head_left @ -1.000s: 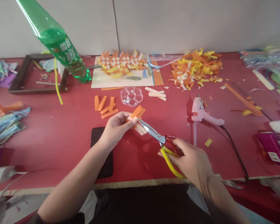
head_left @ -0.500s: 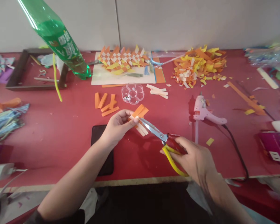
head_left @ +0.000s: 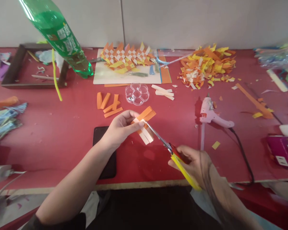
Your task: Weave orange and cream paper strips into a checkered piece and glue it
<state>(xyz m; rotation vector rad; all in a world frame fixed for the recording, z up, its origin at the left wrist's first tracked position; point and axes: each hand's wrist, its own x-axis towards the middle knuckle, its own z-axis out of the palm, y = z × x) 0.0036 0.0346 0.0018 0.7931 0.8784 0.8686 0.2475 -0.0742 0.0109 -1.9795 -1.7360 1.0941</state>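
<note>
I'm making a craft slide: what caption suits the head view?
Left hand pinches orange and cream paper strips, right hand holds scissors with tips toward them, over a red table.

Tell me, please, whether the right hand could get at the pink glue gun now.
Probably yes: the glue gun lies beyond the right hand, nothing standing between, though scissors occupy that hand.

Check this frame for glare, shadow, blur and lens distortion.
Head view: white glare streaks the green bottle, whose outward lean suggests wide-angle stretch; head view: a dark shadow lies left of the pink glue gun; head view: plastic packaging at far right looks smeared, while the scissors are readable.
</note>
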